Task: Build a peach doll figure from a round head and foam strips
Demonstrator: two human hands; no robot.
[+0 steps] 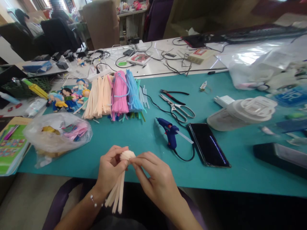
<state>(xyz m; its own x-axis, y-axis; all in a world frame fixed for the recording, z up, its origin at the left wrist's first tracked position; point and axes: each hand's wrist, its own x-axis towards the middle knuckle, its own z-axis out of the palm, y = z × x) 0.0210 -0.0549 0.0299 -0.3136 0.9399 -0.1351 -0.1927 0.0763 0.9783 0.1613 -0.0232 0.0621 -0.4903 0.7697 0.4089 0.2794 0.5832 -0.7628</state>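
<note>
Between my two hands, just over the table's front edge, is a bundle of peach pipe cleaners [118, 195]. Its top forms a rounded fuzzy ball [127, 155], and several straight stems hang below. My left hand [112, 166] is closed around the ball's left side and the stems under it. The thumb and fingertips of my right hand [151, 171] pinch the ball's right edge; the exact strand there is too small to make out. Ahead lie bundles of peach pipe cleaners [98, 97], pink pipe cleaners [120, 92] and blue pipe cleaners [134, 92].
Right of centre lie a blue glue gun [169, 131], scissors [178, 108], pliers [174, 96] and a phone [208, 145]. A white cup [240, 113] stands beyond. At left are a plastic bag [59, 134], small dolls [68, 97] and a green booklet [11, 147].
</note>
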